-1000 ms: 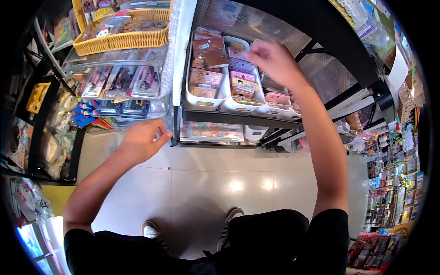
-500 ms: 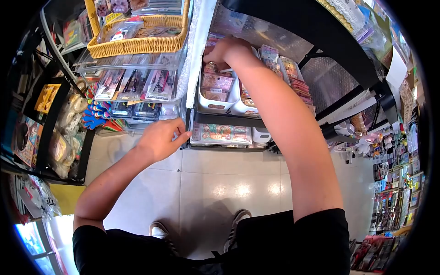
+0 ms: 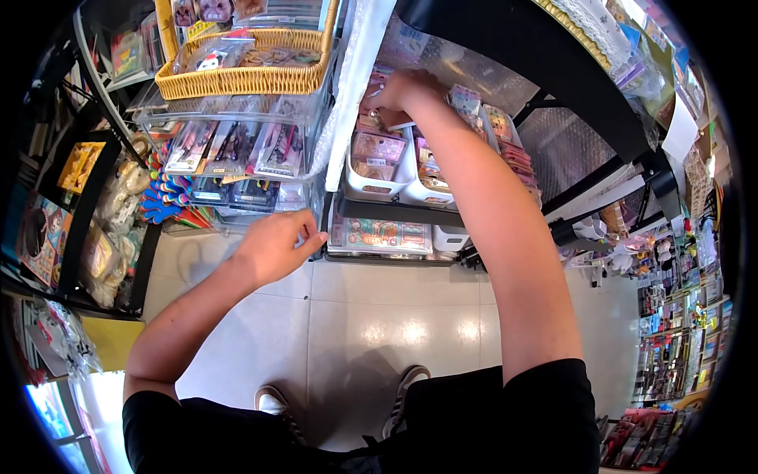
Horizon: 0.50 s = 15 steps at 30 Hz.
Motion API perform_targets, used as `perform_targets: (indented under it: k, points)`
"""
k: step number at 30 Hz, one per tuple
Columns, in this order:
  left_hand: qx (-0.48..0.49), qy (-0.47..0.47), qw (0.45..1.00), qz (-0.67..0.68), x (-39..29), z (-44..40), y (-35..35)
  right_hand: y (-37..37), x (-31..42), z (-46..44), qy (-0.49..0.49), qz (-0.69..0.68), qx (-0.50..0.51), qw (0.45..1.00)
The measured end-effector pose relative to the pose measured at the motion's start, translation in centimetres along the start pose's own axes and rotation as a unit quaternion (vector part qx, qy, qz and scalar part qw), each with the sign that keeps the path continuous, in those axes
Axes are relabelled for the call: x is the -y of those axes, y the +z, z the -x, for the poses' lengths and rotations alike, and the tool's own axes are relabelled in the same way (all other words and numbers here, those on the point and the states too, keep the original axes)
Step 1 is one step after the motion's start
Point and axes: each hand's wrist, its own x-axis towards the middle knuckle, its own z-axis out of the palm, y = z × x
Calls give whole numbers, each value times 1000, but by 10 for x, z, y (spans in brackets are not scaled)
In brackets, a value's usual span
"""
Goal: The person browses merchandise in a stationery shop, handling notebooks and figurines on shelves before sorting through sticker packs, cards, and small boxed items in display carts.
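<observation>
My right hand [image 3: 407,88] reaches deep into the back of a white bin [image 3: 371,187] filled with small, colourful flat packets [image 3: 379,148]. Its fingers bend down among the packets at the back; their tips are hidden, and what they grip cannot be made out. Beside that bin stands a second white bin [image 3: 426,194] of similar packets, partly covered by my right forearm. My left hand [image 3: 276,246] hangs over the floor by the shelf corner. It holds nothing, its fingers loosely curled and the thumb apart from them.
To the left, a wicker basket [image 3: 245,84] sits above clear plastic trays [image 3: 229,175] of packaged goods. A black shelf edge [image 3: 387,209] runs under the bins, with a flat printed package [image 3: 380,235] below. Bagged items [image 3: 118,201] fill a black rack at far left.
The view has shifted slightly, and the bins appear a little lower and to the right. My right hand stays in the bin, its fingers slightly moved. My left hand keeps its pose.
</observation>
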Motion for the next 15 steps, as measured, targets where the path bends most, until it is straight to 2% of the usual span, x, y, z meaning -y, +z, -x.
perform_targets:
  k: [1, 3, 4, 6, 7, 9, 11, 15]
  points:
    - [0, 0, 1000, 0, 0, 0, 0, 7, -2, -4, 0, 0, 0, 1000]
    - [-7, 4, 1000, -1, 1, -1, 1, 17, -9, -11, 3, -14, -111, 994]
    - [-7, 4, 1000, -1, 1, -1, 2, 14, -17, -19, 4, -14, -111, 994]
    - [0, -5, 1000, -5, 1, -2, 2, 4, -43, -35, -151, -197, 40, 968]
    - [0, -3, 1000, -4, 1, -2, 2, -3, -52, -32, -149, -195, 39, 969]
    - [2, -7, 1000, -8, -1, 0, 0, -20, -74, -19, -281, -335, 60, 897]
    - [-3, -8, 1000, -1, 2, 1, 0, -34, -108, 4, -294, -442, 32, 847]
    - [2, -16, 1000, 21, 7, 4, 2, -58, -179, 44, -207, -433, 0, 877]
